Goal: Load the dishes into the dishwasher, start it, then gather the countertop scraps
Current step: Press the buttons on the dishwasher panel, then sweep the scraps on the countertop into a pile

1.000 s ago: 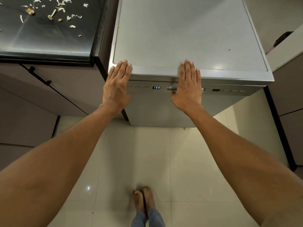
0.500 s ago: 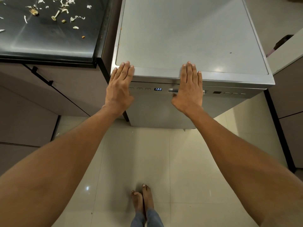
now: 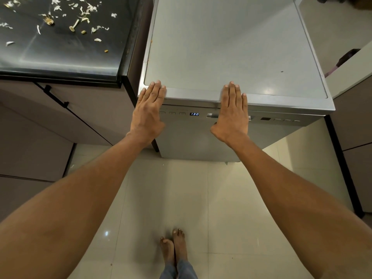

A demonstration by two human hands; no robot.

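A silver freestanding dishwasher (image 3: 231,49) stands with its door closed, and the blue display (image 3: 194,114) on its front panel reads 1:30. My left hand (image 3: 148,113) lies flat against the door's upper left corner, fingers straight and together. My right hand (image 3: 232,113) lies flat over the middle of the panel and covers part of the door handle (image 3: 212,115). Neither hand holds anything. Several pale vegetable scraps (image 3: 76,25) are scattered on the dark countertop (image 3: 60,57) at the upper left.
Brown cabinet fronts with a black bar handle (image 3: 56,96) sit under the countertop. Another cabinet (image 3: 354,117) flanks the dishwasher on the right. Pale glossy floor tiles (image 3: 181,198) lie below, with my bare feet (image 3: 174,246) near the bottom edge.
Both hands stay flat on the dishwasher front in the same places. The view has tilted slightly, so more of the scrap-covered countertop shows.
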